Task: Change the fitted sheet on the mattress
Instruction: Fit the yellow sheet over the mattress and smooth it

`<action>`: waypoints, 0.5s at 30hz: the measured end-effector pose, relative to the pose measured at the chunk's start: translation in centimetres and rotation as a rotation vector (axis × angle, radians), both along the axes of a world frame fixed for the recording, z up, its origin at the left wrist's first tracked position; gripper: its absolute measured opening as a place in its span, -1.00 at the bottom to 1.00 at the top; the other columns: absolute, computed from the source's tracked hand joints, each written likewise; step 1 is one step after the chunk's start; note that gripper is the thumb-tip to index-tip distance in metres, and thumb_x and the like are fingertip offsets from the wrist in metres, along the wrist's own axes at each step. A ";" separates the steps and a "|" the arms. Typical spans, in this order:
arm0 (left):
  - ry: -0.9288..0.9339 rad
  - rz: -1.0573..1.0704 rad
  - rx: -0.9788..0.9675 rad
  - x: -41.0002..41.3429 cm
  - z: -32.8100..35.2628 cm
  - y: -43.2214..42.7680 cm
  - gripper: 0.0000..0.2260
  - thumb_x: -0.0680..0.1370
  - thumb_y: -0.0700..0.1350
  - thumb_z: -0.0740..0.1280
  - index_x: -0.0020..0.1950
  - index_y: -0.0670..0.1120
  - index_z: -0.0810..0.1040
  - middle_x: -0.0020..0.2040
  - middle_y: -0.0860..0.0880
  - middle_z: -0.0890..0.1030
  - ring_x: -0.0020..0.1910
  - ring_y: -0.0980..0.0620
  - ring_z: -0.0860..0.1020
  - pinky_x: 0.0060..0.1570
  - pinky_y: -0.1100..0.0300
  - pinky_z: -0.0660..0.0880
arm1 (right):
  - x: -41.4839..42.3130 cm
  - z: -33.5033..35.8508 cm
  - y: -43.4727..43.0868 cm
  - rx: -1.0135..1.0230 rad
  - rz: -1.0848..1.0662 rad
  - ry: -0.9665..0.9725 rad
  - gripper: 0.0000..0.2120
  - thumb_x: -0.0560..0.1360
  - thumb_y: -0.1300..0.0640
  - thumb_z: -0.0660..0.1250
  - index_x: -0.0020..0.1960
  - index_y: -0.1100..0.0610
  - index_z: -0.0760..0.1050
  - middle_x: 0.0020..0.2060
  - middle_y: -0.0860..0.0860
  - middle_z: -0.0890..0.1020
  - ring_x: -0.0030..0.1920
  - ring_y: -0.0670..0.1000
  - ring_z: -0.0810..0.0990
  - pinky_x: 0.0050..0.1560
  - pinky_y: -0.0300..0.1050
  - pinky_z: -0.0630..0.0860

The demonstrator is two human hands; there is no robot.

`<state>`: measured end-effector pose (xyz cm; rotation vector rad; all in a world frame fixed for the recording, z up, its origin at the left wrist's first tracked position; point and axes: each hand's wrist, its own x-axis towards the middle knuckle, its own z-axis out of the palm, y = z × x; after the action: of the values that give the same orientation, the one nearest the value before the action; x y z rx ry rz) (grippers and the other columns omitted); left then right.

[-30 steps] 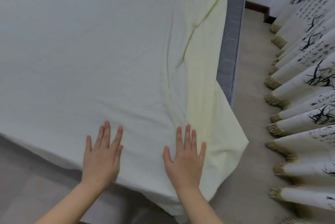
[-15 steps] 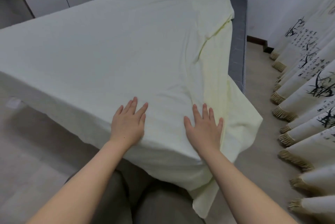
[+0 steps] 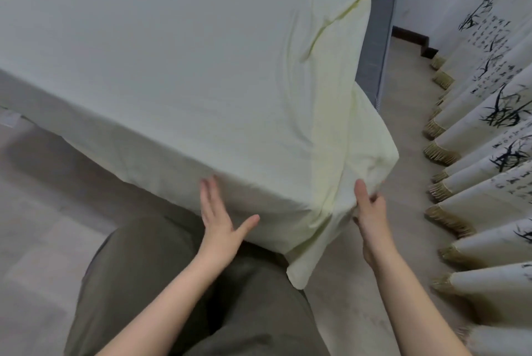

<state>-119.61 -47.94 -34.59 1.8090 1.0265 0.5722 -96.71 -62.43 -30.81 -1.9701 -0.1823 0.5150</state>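
Note:
A pale yellow-green fitted sheet (image 3: 184, 67) lies spread over the mattress, draping down the near end and hanging in a loose flap at the near right corner. The grey mattress (image 3: 377, 39) shows bare along the right side. My left hand (image 3: 221, 217) lies flat with straight fingers against the sheet's hanging near side. At the near right corner my right hand (image 3: 370, 211) grips the loose sheet fabric, thumb up and fingers tucked behind the cloth.
Cream curtains (image 3: 489, 125) with black ink prints and fringed hems hang close along the right. A narrow strip of beige floor (image 3: 403, 114) runs between bed and curtains. My grey-trousered legs (image 3: 172, 298) stand at the bed's foot. White cabinet doors stand at the top left.
Both hands have come off the top of the sheet and dropped to the bed's near edge. The left now presses the side; the right has taken hold of the corner fabric.

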 end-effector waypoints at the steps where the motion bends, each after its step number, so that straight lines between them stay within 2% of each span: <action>1: -0.055 0.157 -0.257 0.8 -0.6 -0.2 0.04 0.42 0.09 0.48 0.55 0.05 -0.29 0.56 0.01 -0.28 0.52 0.15 -0.17 0.42 0.23 -0.11 | -0.5 -0.5 -0.1 0.097 -0.010 0.117 -0.32 0.50 -0.29 0.20 0.41 0.19 0.32 0.33 0.09 0.48 0.34 0.10 0.44 0.41 0.17 0.33; 2: -0.098 0.291 -0.508 1.5 -1.2 0.1 0.08 0.39 0.09 0.51 0.56 0.00 -0.27 0.57 -0.05 -0.20 0.54 0.07 -0.06 0.42 0.19 -0.03 | -0.9 -0.8 -0.2 0.131 -0.016 0.154 -0.34 0.52 -0.32 0.15 0.37 0.17 0.36 0.27 0.07 0.52 0.29 0.09 0.49 0.36 0.18 0.39; 4: -0.214 0.433 -0.914 2.2 -2.4 0.9 0.11 0.30 0.16 0.54 0.58 -0.09 -0.13 0.56 -0.14 0.06 0.51 -0.15 0.17 0.45 -0.09 0.15 | -1.3 -1.2 0.0 0.128 -0.079 0.125 -0.47 0.58 -0.29 0.06 0.24 0.13 0.44 0.16 0.04 0.58 0.20 0.06 0.54 0.29 0.15 0.44; 6: -0.294 0.426 -1.154 2.2 -3.3 1.5 0.05 0.26 0.19 0.53 0.56 -0.14 0.06 0.53 -0.17 0.20 0.48 -0.29 0.21 0.38 -0.29 0.22 | -1.7 -1.3 0.1 0.176 -0.090 0.086 -0.61 0.64 -0.16 0.06 0.11 0.07 0.53 0.03 0.01 0.65 0.08 0.01 0.60 0.18 0.03 0.52; 8: -0.301 0.393 -1.235 2.0 -4.2 1.8 -0.13 0.35 0.16 0.50 0.51 -0.12 0.19 0.50 -0.20 0.26 0.47 -0.28 0.23 0.35 -0.30 0.22 | -1.2 -1.4 -0.1 0.235 -0.109 0.014 -0.66 0.65 -0.02 0.12 -0.09 0.10 0.59 -0.20 -0.07 0.69 -0.16 -0.11 0.60 -0.13 -0.18 0.53; 9: -0.301 0.384 -1.236 1.8 -4.6 1.8 -0.27 0.39 0.14 0.48 0.44 -0.10 0.29 0.46 -0.18 0.35 0.43 -0.21 0.32 0.33 -0.26 0.26 | -0.8 -1.2 -0.5 0.261 -0.159 -0.032 -0.66 0.64 0.03 0.15 -0.19 0.13 0.56 -0.31 -0.10 0.66 -0.26 -0.15 0.56 -0.24 -0.25 0.48; 10: -0.306 0.378 -1.234 1.7 -5.1 1.7 -0.41 0.42 0.12 0.47 0.34 -0.08 0.37 0.38 -0.13 0.45 0.35 -0.12 0.42 0.30 -0.16 0.32 | 0.0 -1.0 -1.1 0.281 -0.231 -0.064 -0.66 0.62 0.06 0.16 -0.26 0.14 0.53 -0.37 -0.08 0.62 -0.28 -0.14 0.51 -0.26 -0.25 0.44; 12: -0.315 0.362 -1.245 1.4 -5.7 1.4 -0.60 0.46 0.08 0.44 0.21 -0.04 0.45 0.17 -0.02 0.56 0.17 0.02 0.50 0.15 0.06 0.41 | 2.1 -1.0 -3.2 0.258 -0.393 -0.116 -0.68 0.57 0.05 0.17 -0.30 0.15 0.49 -0.33 -0.03 0.57 -0.20 -0.06 0.45 -0.19 -0.12 0.40; 14: -0.314 0.371 -1.242 1.1 -6.1 1.3 -0.69 0.47 0.05 0.43 0.14 -0.02 0.47 -0.06 0.04 0.58 -0.02 0.09 0.54 -0.02 0.18 0.44 | 4.2 -1.9 -6.1 0.119 -0.473 -0.231 -0.66 0.56 -0.02 0.12 -0.28 0.15 0.45 -0.29 0.04 0.52 -0.18 0.01 0.43 -0.20 -0.03 0.35; 15: -0.321 0.379 -1.239 1.0 -6.3 1.3 -0.71 0.48 0.04 0.43 0.13 -0.01 0.47 -0.11 0.05 0.58 -0.10 0.11 0.54 -0.04 0.20 0.45 | 4.8 -2.6 -7.6 -0.021 -0.444 -0.325 -0.64 0.57 -0.04 0.08 -0.25 0.16 0.43 -0.30 0.09 0.48 -0.19 0.06 0.42 -0.22 0.01 0.32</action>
<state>-118.65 -46.66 -40.88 0.4277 1.1152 0.2897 -91.86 -70.04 -33.42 -2.0256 0.0610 -0.0927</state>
